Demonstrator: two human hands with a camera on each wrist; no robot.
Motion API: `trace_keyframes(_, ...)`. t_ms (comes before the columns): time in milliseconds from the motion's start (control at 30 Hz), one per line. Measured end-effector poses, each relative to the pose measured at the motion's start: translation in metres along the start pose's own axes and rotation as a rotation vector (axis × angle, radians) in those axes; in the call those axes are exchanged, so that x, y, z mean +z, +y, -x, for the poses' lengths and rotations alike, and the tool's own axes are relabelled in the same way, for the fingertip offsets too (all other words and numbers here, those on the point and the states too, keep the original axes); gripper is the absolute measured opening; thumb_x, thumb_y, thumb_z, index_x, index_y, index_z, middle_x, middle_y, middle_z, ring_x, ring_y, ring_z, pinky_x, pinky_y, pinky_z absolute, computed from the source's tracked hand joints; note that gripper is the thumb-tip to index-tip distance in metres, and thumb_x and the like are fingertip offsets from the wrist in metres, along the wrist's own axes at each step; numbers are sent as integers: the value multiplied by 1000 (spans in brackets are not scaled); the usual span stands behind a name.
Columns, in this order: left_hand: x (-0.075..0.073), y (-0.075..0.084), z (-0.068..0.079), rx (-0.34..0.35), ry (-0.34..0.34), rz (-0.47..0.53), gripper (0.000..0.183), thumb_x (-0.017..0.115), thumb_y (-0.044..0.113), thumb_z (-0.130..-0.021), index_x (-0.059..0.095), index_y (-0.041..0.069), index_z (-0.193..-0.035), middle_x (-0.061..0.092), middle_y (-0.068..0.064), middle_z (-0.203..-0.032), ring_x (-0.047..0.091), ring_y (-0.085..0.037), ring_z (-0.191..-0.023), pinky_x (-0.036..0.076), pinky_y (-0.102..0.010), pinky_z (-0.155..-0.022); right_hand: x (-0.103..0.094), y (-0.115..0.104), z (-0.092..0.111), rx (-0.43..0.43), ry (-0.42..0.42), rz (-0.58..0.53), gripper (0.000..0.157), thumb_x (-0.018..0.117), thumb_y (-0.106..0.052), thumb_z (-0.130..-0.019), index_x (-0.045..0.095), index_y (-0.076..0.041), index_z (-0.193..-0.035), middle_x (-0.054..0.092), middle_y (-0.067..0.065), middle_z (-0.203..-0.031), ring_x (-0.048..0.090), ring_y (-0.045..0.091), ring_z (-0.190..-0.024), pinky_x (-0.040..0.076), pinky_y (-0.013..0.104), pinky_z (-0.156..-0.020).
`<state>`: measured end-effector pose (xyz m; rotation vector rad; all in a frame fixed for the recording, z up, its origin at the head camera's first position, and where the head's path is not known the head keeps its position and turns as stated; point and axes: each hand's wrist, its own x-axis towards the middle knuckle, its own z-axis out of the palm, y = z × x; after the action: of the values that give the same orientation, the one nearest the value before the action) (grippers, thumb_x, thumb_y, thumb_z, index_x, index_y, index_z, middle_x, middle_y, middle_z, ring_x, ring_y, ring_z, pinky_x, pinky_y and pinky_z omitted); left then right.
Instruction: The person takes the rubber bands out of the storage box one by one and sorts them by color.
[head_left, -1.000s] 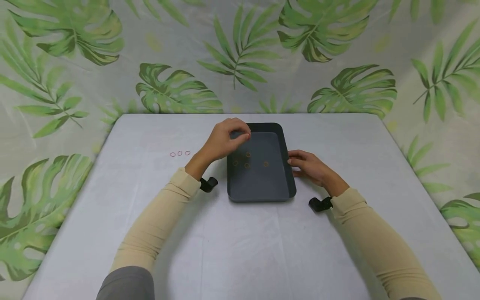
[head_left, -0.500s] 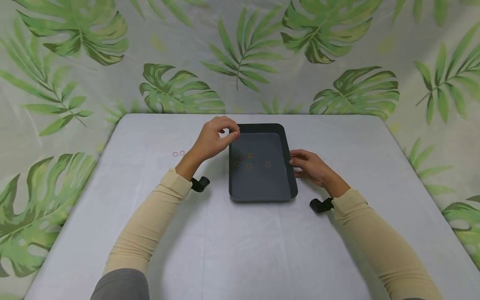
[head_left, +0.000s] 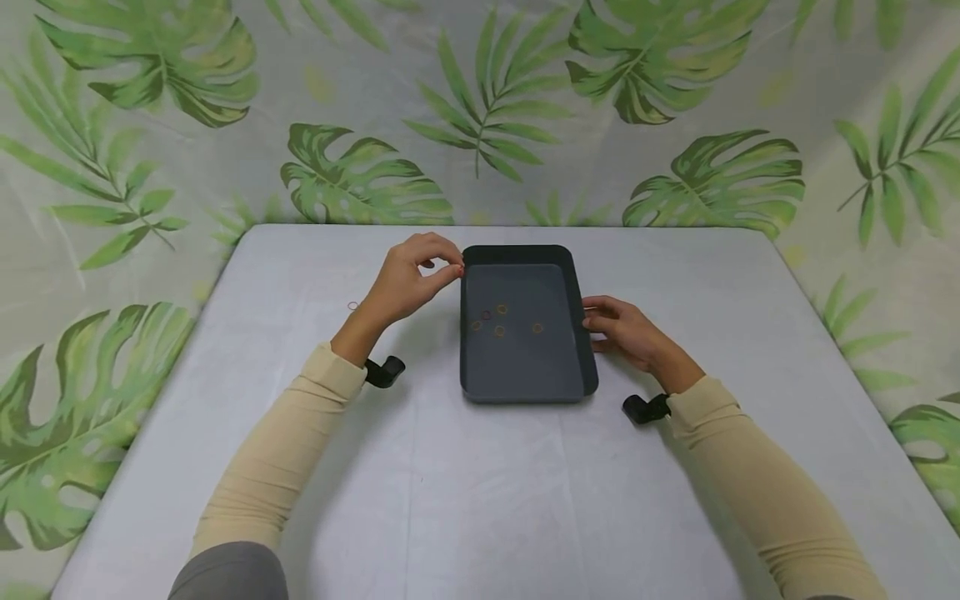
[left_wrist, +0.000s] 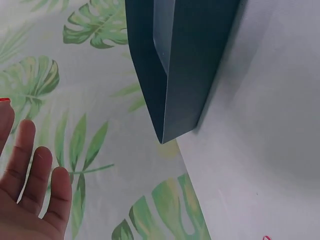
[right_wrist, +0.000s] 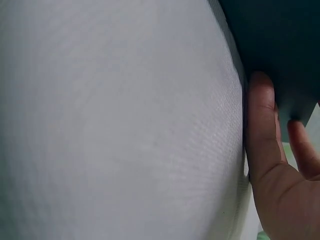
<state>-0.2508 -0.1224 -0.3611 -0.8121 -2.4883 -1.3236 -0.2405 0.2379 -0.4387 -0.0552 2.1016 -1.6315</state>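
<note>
A dark grey tray (head_left: 528,367) lies on the table with several thin orange rubber bands (head_left: 537,328) and a red rubber band (head_left: 486,316) on its floor. My left hand (head_left: 405,279) is at the tray's upper left edge, thumb and index tips together. A bit of red band (left_wrist: 4,100) shows at those fingertips; the remaining left fingers are extended. Along the tray's right side, my right hand (head_left: 630,335) touches the outer wall; in the right wrist view its fingers (right_wrist: 261,110) look fairly straight. One loose red rubber band (head_left: 352,306) lies left, partly behind my left hand.
A white cloth covers the table (head_left: 487,492). Behind it hangs a leaf-print curtain (head_left: 517,108). Black wrist cameras stick out under both wrists, the left camera (head_left: 385,372) over the cloth beside the tray.
My left hand has moved left from over the tray to its upper left edge. A red rubber band now lies in the tray where none showed a second ago. The right hand stays put.
</note>
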Motion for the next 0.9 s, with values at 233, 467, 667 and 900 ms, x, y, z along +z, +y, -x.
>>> trace_keyframes(233,-12,2,16,-17,10,39,7,68,16,-94,74,14,-94,71,-4,-105,60,-16,-103,52,-43,-86,-2,1,0,5,-15,4,54,48,-14,-103,30,-4,-153,39,23,-150,53,23,-124,54,29,-92)
trace_keyframes(467,-45,-8,46,-63,31,24,6,69,13,-93,74,13,-92,71,-2,-99,61,-5,-93,51,-24,-81,-1,1,0,-2,-18,17,54,50,-15,-103,31,-5,-153,40,23,-149,54,24,-124,55,28,-91)
trace_keyframes(667,-75,-23,72,-171,80,-7,7,67,14,-94,74,13,-95,67,14,-98,61,-1,-88,49,-16,-79,-3,-1,1,1,-25,21,55,50,-15,-103,30,-5,-153,40,23,-148,55,21,-122,54,30,-92)
trace_keyframes(900,-86,-35,91,-253,114,-12,8,67,16,-95,74,11,-97,65,23,-97,59,2,-95,47,-18,-81,-3,1,0,-1,-29,12,56,51,-15,-103,29,-4,-154,40,23,-147,56,16,-118,55,31,-93)
